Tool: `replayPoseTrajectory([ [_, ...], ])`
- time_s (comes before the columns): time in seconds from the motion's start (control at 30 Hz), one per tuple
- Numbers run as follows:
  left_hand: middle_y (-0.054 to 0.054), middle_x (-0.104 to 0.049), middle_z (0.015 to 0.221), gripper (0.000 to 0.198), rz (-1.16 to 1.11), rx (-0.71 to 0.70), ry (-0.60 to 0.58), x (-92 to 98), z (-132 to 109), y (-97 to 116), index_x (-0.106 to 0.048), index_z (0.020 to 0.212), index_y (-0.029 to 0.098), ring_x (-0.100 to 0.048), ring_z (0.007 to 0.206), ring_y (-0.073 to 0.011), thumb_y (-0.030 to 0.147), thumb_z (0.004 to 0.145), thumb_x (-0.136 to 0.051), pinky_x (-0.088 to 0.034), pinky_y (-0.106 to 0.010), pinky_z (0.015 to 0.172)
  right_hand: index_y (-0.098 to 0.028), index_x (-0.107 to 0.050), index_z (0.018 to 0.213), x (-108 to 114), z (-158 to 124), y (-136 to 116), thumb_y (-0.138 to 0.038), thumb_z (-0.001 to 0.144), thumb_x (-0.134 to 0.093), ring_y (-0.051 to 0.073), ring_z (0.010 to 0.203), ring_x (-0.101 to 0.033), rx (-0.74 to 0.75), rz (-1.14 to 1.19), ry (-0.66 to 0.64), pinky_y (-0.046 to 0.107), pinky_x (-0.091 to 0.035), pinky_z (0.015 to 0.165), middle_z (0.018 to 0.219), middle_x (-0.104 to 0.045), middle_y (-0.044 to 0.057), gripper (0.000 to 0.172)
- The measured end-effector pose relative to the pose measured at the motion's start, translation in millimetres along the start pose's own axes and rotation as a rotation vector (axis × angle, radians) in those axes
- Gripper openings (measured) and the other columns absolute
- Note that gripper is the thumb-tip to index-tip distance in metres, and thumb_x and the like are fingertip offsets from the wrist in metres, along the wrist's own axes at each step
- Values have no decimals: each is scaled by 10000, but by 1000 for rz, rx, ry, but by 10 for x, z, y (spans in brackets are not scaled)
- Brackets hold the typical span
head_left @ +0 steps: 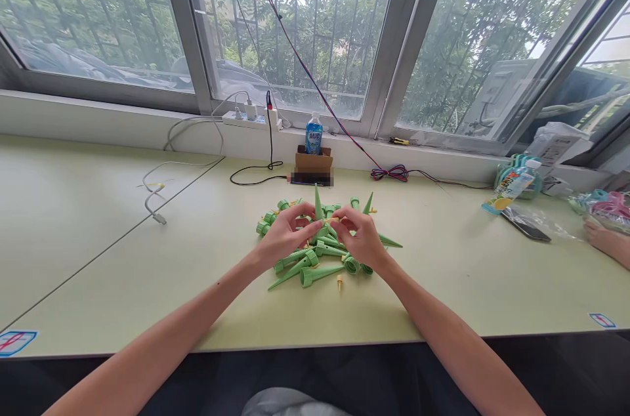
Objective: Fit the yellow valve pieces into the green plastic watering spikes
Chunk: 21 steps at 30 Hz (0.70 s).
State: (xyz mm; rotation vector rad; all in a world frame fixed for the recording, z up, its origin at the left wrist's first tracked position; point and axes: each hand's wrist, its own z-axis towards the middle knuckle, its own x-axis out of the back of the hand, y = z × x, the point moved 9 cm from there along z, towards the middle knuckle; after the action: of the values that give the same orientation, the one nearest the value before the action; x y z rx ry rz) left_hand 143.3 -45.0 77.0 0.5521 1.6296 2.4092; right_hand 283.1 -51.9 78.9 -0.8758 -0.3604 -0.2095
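Observation:
Over a heap of green plastic spikes [319, 275] my two hands meet, fingertips close together. My left hand [286, 230] is closed around a green plastic watering spike [317, 201] whose point stands upward. My right hand [363, 235] pinches a small yellow plug [333, 219] against the side of that spike; whether it sits in the spike is too small to tell. The heaped spikes have wide, ribbed cup ends and lie in many directions under and around both hands. Nearer me, a loose yellow plug [339, 282] rests on the table.
Behind the heap stand a blue-labelled bottle [314, 134] in a cardboard box [314, 161] and a power strip [236, 119]. A white cable [158, 216] lies left. A drink pouch [509, 191], a phone [525, 226] and another person's hand [608, 240] are at right.

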Motion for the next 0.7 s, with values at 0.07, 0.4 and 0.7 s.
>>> replayPoseTrajectory([
  [0.07, 20, -503, 754, 245, 76, -73, 39, 19, -4, 49, -535, 879, 201, -491, 536, -75, 401, 836, -670, -429, -187, 419, -195, -585, 870, -7, 0, 9, -417, 917, -564, 120, 512, -523, -12, 14, -4, 250, -467, 514, 626, -536, -12, 228],
  [0.4, -28, -532, 956, 87, 439, -427, 145, 4, -111, 317, -588, 915, 202, -539, 618, -69, 287, 898, -596, -475, -183, 480, -200, -571, 845, -18, -3, 7, -464, 918, -554, 113, 475, -508, -48, 88, -27, 245, -440, 486, 592, -506, -30, 275],
  [0.7, -40, -544, 983, 82, 490, -355, 169, 12, -77, 248, -550, 935, 211, -558, 678, -98, 289, 916, -562, -490, -190, 504, -192, -583, 850, -6, -9, 17, -437, 924, -549, 118, 520, -520, -45, 25, 31, 244, -459, 512, 657, -555, -1, 258],
])
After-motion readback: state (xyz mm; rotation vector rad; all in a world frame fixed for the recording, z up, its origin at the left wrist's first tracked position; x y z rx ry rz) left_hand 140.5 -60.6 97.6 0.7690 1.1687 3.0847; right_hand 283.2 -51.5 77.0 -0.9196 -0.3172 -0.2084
